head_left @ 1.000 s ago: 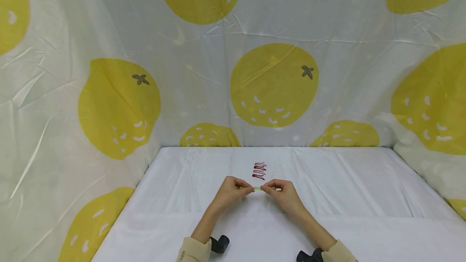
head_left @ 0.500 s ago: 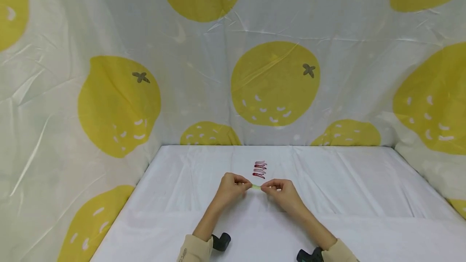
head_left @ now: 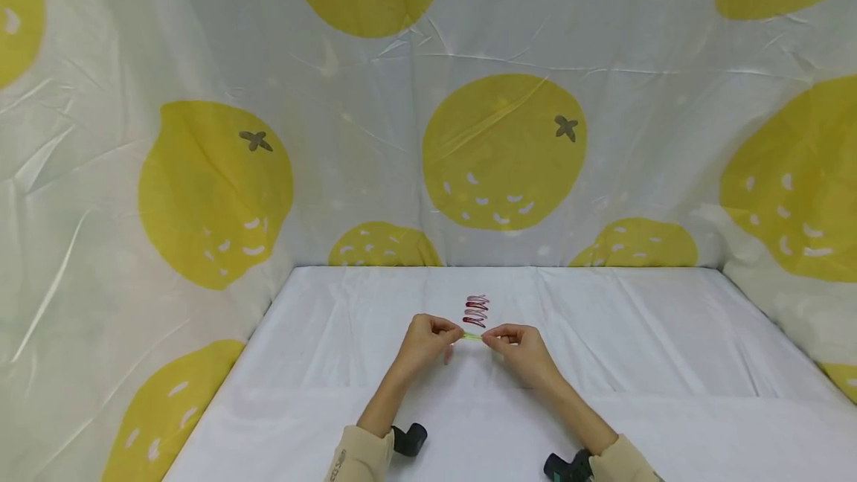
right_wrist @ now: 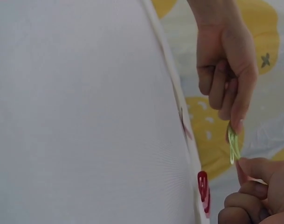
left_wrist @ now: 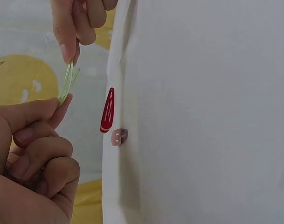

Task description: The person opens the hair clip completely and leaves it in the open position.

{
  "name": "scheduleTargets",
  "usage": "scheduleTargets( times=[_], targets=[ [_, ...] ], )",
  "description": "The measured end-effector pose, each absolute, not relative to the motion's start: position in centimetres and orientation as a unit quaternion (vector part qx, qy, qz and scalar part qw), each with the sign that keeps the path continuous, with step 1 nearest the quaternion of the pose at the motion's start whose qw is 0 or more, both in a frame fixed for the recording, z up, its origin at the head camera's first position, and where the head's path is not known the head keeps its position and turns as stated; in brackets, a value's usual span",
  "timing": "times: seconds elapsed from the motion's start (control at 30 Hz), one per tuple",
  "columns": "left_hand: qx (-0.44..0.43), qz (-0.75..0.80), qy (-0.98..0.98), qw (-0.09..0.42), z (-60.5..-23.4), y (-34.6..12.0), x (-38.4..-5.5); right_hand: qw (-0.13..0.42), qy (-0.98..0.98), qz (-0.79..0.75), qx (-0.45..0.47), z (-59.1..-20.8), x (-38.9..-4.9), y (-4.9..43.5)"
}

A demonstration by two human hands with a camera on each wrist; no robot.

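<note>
A light green snap hair clip point(head_left: 472, 336) is pinched between both hands, above the white-covered table. My left hand point(head_left: 425, 341) holds one end by thumb and index fingertip, and my right hand point(head_left: 525, 352) pinches the opposite end. In the left wrist view, the green clip point(left_wrist: 68, 83) shows its thin strips splayed apart. The other fingers of the left hand point(left_wrist: 39, 158) are curled in. Just beyond the fingertips, several red and pink snap hair clips point(head_left: 476, 305) lie in a column; one red clip point(left_wrist: 107, 110) shows plainly in the left wrist view.
White cloth covers the table point(head_left: 321, 333). A pale curtain point(head_left: 361, 162) printed with yellow lemons hangs behind it and along the sides. Black wrist devices point(head_left: 410, 439) sit at both sleeve cuffs, close over the table's near part.
Both hands have moved slightly forward, toward the red and pink clips, keeping their pinch on the green hair clip. More of the green clip shows between the fingertips now.
</note>
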State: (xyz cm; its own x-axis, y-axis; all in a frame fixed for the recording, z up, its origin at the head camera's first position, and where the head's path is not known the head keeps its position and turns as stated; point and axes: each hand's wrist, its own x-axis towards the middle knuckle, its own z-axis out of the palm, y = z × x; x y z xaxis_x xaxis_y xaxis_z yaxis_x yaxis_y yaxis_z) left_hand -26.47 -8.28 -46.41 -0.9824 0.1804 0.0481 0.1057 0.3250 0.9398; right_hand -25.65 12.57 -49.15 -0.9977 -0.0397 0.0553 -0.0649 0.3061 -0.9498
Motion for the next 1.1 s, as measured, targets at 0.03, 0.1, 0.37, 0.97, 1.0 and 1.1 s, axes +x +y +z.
scheduleTargets(
  times=[0.03, 0.1, 0.37, 0.97, 1.0, 1.1],
  targets=[
    [0.088, 0.575, 0.812, 0.036, -46.4, -8.2, -26.5, 0.010, -0.808, 0.589, 0.030, -49.1, -25.7, 12.6],
    [0.096, 0.572, 0.813, 0.039, -46.3, -8.1, -26.7, 0.008, -0.808, 0.588, 0.026, -49.0, -25.8, 12.7],
    [0.109, 0.462, 0.880, -0.005, -47.1, -7.4, -28.0, -0.005, -0.811, 0.584, 0.030, -49.5, -26.5, 12.8],
    [0.079, 0.384, 0.920, -0.004, -46.9, -6.8, -30.4, 0.036, -0.844, 0.533, 0.053, -50.6, -29.0, 11.9],
    [0.078, 0.385, 0.920, -0.004, -46.9, -6.8, -30.5, 0.039, -0.845, 0.531, 0.053, -50.6, -29.0, 11.9],
    [0.077, 0.384, 0.920, -0.005, -46.9, -6.7, -30.6, 0.042, -0.847, 0.527, 0.052, -50.5, -29.1, 11.9]
  ],
)
